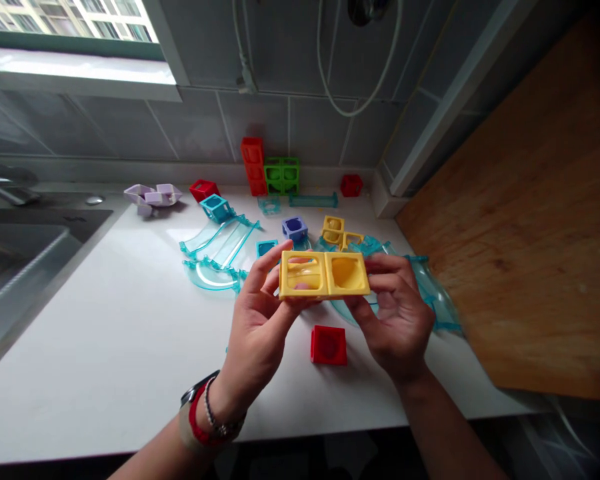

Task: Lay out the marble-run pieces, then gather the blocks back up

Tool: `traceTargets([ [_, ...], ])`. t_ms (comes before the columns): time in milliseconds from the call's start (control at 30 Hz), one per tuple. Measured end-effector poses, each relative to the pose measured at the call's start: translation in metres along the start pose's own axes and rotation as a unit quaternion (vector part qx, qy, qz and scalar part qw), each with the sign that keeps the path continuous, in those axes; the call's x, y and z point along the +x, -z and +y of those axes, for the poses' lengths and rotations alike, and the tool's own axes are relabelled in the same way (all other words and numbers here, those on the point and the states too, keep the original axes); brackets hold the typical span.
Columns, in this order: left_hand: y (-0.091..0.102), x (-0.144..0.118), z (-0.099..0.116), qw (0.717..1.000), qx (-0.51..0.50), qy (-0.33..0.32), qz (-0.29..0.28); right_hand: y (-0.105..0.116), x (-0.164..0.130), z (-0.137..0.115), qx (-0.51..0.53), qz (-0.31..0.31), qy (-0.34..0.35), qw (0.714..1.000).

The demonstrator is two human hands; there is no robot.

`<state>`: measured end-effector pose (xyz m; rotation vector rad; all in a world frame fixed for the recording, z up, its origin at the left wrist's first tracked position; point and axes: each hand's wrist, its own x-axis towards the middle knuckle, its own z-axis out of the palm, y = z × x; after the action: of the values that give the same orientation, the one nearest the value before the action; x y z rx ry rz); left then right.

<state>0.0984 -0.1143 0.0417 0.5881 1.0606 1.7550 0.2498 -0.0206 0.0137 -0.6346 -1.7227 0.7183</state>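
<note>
Above the counter, my two hands hold a pair of yellow hollow cube blocks set side by side and touching. My left hand [263,313] grips the left yellow block [304,291], which has an open window with a curved inner part. My right hand [397,313] pinches the right yellow block [347,275], which has a round bowl-like hollow. Below them a red cube block [329,345] sits on the counter. Behind them are a purple cube block [295,229] and another yellow block [333,229]. Clear teal track pieces [225,243] lie to both sides, partly hidden by my hands.
A red block stack [253,167] and green blocks [282,175] stand against the tiled wall. Further red and blue blocks and a lilac object [153,197] lie at the back. A sink [25,280] is at left, a wooden board [525,220] at right.
</note>
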Motion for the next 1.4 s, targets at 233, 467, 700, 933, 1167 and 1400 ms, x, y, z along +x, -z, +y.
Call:
traceTargets([
  [233, 0.002, 0.003, -0.004, 0.998, 0.045, 0.028, -0.039, 0.000, 0.002, -0.001, 0.093, -0.005, -0.128, 0.987],
  [467, 0.006, 0.005, -0.005, 0.995, 0.078, 0.056, -0.037, 0.000, -0.001, 0.002, 0.259, -0.014, -0.218, 0.941],
  [700, 0.012, 0.011, -0.008, 0.990, 0.012, 0.136, -0.046, -0.001, -0.009, 0.009, 0.166, -0.078, -0.192, 0.964],
  [933, 0.007, 0.006, -0.005, 0.997, 0.049, 0.047, -0.030, 0.001, -0.005, 0.006, 0.189, -0.062, -0.221, 0.955],
  [1167, 0.009, 0.004, -0.008, 0.996, 0.040, 0.030, -0.070, 0.002, 0.002, -0.001, 0.244, -0.083, -0.201, 0.945],
  [1400, 0.010, 0.001, -0.006, 0.986, 0.045, -0.041, -0.154, 0.006, -0.002, 0.002, 0.318, -0.100, -0.273, 0.902],
])
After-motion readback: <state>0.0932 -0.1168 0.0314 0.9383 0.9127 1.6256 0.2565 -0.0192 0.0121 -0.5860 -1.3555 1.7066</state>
